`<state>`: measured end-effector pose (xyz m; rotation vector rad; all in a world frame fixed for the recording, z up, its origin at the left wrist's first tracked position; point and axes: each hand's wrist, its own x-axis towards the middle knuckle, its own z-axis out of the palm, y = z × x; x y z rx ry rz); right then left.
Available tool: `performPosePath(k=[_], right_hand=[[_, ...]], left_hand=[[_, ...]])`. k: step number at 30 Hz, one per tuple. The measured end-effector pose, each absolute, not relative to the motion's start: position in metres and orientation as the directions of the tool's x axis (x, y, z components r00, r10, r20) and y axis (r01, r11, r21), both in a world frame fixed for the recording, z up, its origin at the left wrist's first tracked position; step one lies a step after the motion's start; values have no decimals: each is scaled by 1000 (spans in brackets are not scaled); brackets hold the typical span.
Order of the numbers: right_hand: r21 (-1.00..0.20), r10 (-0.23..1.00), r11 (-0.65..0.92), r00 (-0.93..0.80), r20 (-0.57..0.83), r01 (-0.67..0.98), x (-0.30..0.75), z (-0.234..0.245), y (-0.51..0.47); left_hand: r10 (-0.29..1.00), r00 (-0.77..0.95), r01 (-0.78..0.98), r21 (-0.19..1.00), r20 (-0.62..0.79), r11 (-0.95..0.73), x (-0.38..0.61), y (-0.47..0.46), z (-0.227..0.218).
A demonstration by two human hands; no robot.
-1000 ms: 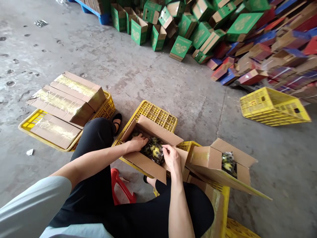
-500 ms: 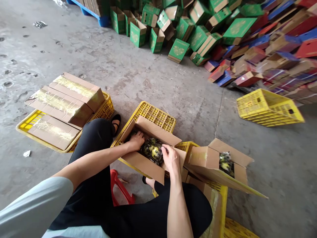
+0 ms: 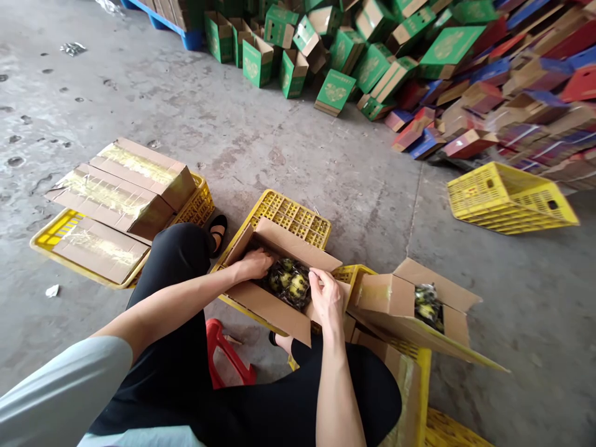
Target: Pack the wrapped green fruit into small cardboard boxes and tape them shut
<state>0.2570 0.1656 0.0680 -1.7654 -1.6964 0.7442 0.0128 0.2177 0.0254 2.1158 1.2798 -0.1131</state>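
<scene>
An open cardboard box [image 3: 298,241] stands before me on an upturned yellow crate [image 3: 293,217]. Inside it, a clear plastic bag [image 3: 289,282] holds several yellow-green round pieces with dark spots; they look like fruit. My left hand [image 3: 254,265] reaches into the box's left end, fingers curled down beside the bag, their tips hidden. At the right end, my right hand [image 3: 326,297] is closed, thumb and fingers pinched at the bag's right edge.
A second open box [image 3: 388,295] with a similar bag stands at right on a yellow crate. Taped boxes [image 3: 135,167] fill a crate at left. A red stool [image 3: 223,354] is under me. Green cartons [image 3: 336,90] and an empty yellow crate [image 3: 507,198] lie beyond.
My right hand has shifted slightly right and up, and the bag shows more of its yellow-green contents. My left hand stays at the box's left end. The whole view has shifted slightly.
</scene>
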Motion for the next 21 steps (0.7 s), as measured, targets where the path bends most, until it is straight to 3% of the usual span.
performPosePath(k=[5,9,13,16,21], right_hand=[[-744,998,-44,60,-5,667,258,72,164],[-798,992,-126,88,-91,590,257,73,164],[-900,968,-249,69,-240,357,254,71,163],[-936,960,-279,38,-278,215,250,71,164],[-941,939,-340,-63,-339,-5,239,78,164]], left_hand=[[781,485,835,476,-393,-278,10,222,41],[793,500,824,475,-348,-310,4,222,58],[813,554,684,655,-180,-321,-3,225,71],[871,486,507,834,-68,-218,-6,231,80],[938,314,183,979,-149,94,4,234,91]])
